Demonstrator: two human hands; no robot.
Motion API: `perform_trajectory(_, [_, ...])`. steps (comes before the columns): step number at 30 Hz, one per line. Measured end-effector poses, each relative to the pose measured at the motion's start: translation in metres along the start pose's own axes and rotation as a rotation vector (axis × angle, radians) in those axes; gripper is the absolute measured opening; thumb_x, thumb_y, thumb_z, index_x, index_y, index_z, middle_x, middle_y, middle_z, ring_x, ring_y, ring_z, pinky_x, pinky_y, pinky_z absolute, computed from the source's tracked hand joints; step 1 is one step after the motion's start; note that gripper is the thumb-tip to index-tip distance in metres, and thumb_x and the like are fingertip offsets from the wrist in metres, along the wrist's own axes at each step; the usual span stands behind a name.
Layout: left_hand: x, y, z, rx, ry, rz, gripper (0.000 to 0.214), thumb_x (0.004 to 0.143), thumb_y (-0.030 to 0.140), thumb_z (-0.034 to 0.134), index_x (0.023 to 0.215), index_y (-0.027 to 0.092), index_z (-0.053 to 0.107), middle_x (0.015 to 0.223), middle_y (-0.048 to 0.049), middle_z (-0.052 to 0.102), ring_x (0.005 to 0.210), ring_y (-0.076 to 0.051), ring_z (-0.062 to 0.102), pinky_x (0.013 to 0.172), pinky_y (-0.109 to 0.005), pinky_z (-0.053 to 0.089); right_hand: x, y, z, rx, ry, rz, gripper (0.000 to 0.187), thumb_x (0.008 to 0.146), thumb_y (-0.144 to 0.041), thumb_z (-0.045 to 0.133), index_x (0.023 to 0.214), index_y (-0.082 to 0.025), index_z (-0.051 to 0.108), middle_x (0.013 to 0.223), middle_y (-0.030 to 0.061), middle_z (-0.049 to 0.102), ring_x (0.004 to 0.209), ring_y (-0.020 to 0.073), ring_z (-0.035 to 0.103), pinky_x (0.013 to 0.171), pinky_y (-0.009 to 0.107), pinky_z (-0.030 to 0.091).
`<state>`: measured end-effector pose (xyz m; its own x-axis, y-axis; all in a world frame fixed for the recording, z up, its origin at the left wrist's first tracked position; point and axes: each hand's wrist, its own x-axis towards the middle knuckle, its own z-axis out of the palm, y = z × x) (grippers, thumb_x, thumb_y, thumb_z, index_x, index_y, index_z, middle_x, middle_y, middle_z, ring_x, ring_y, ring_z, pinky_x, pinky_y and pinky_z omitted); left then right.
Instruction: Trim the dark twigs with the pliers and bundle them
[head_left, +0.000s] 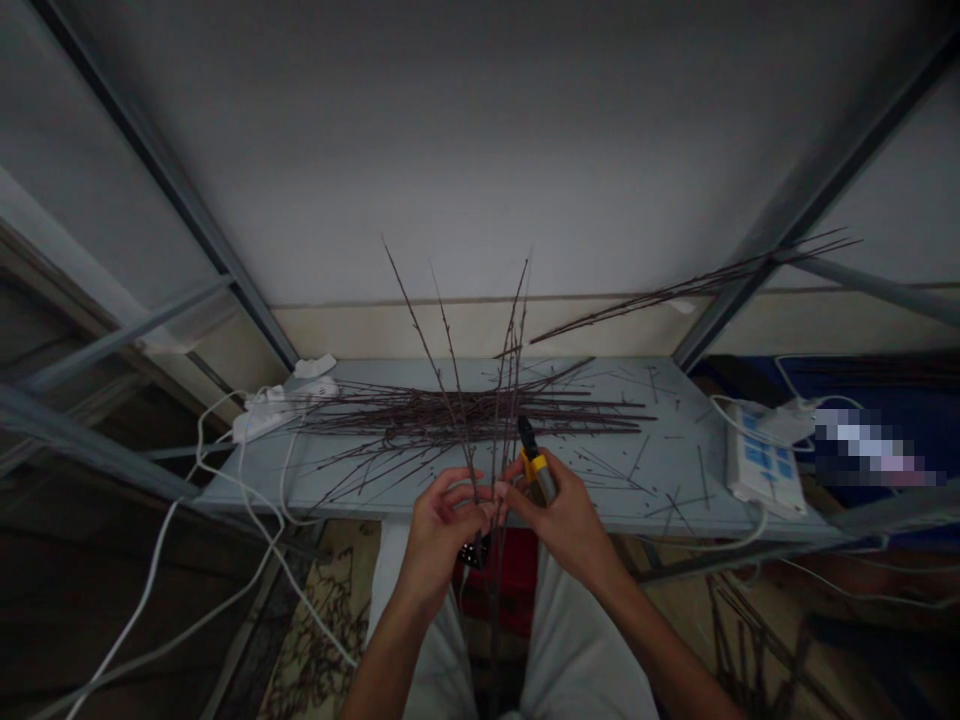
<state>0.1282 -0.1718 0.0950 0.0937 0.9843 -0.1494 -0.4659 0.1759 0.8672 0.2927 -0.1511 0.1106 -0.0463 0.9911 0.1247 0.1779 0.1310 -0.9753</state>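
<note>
My left hand is closed round thin, dark twigs that stand up in front of me and fan out at the top. My right hand has a black-and-yellow hand tool tucked in its grip, black end pointing up and away; its exact kind cannot be made out. The right fingertips meet the left ones at the twig stems, pinching at the same spot. Below both hands the lower stems run down between my knees. Just beyond lies a loose pile of similar twigs across the grey shelf.
White power strips with trailing cables sit at the shelf's left end. A white-and-blue box with cables stands on the right. More twigs lean against the right frame post. Twig scraps litter the shelf's right side.
</note>
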Motion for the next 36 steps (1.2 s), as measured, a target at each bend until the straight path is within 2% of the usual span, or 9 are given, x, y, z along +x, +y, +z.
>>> perform_trajectory(5, [-0.001, -0.001, -0.001, -0.014, 0.017, 0.018, 0.042, 0.070, 0.025, 0.085, 0.107, 0.020, 0.065, 0.092, -0.0057, 0.075, 0.077, -0.020, 0.073, 0.073, -0.030, 0.054, -0.002, -0.002, 0.000, -0.060, -0.003, -0.025, 0.019, 0.084, -0.037, 0.068, 0.091, -0.023, 0.057, 0.079, 0.0003, 0.067, 0.072, 0.0201, 0.065, 0.071, 0.033, 0.053])
perform_trajectory(11, [0.002, -0.003, 0.003, 0.089, 0.112, 0.125, 0.027, 0.078, 0.030, 0.082, 0.099, 0.020, 0.069, 0.078, 0.0023, 0.069, 0.076, -0.012, 0.064, 0.075, -0.021, 0.046, -0.002, -0.002, -0.001, -0.105, 0.003, -0.044, 0.018, 0.086, -0.037, 0.067, 0.091, -0.022, 0.058, 0.082, 0.0000, 0.064, 0.074, 0.0194, 0.062, 0.073, 0.031, 0.050])
perform_trajectory(16, [0.008, -0.002, 0.011, -0.016, 0.093, 0.138, 0.021, 0.079, 0.029, 0.082, 0.091, 0.017, 0.069, 0.088, -0.0018, 0.069, 0.082, -0.014, 0.063, 0.078, -0.023, 0.047, -0.001, -0.005, -0.001, -0.112, -0.018, -0.042, 0.016, 0.087, -0.036, 0.065, 0.090, -0.022, 0.058, 0.081, 0.0003, 0.064, 0.074, 0.0196, 0.061, 0.072, 0.031, 0.049])
perform_trajectory(21, [0.015, 0.004, 0.016, -0.163, 0.052, 0.109, 0.019, 0.074, 0.022, 0.085, 0.085, 0.016, 0.071, 0.093, -0.0043, 0.071, 0.091, -0.016, 0.066, 0.085, -0.025, 0.049, -0.001, -0.006, 0.000, -0.096, -0.025, -0.033, 0.017, 0.086, -0.036, 0.066, 0.089, -0.022, 0.057, 0.081, 0.0004, 0.065, 0.074, 0.0198, 0.060, 0.071, 0.031, 0.049])
perform_trajectory(27, [0.025, 0.008, 0.018, -0.208, 0.058, 0.099, 0.017, 0.075, 0.020, 0.085, 0.086, 0.014, 0.072, 0.088, -0.0038, 0.072, 0.082, -0.014, 0.067, 0.076, -0.023, 0.053, -0.001, -0.008, -0.001, -0.115, -0.051, -0.020, 0.019, 0.088, -0.040, 0.063, 0.091, -0.022, 0.057, 0.084, 0.0013, 0.066, 0.078, 0.0207, 0.062, 0.075, 0.031, 0.049])
perform_trajectory(32, [0.033, 0.017, 0.021, -0.198, 0.066, 0.110, 0.025, 0.077, 0.023, 0.084, 0.097, 0.013, 0.074, 0.090, -0.0072, 0.074, 0.078, -0.013, 0.067, 0.072, -0.023, 0.054, -0.001, -0.008, 0.000, -0.141, -0.033, -0.015, 0.021, 0.087, -0.041, 0.065, 0.091, -0.022, 0.058, 0.084, 0.0016, 0.067, 0.079, 0.0210, 0.063, 0.075, 0.030, 0.050])
perform_trajectory(36, [0.039, 0.025, 0.025, -0.209, 0.055, 0.110, 0.024, 0.077, 0.026, 0.084, 0.095, 0.013, 0.074, 0.088, -0.0072, 0.073, 0.075, -0.013, 0.066, 0.066, -0.022, 0.055, -0.002, -0.006, 0.001, -0.138, -0.035, -0.032, 0.021, 0.087, -0.041, 0.064, 0.093, -0.021, 0.059, 0.085, 0.0020, 0.068, 0.079, 0.0214, 0.064, 0.076, 0.031, 0.051])
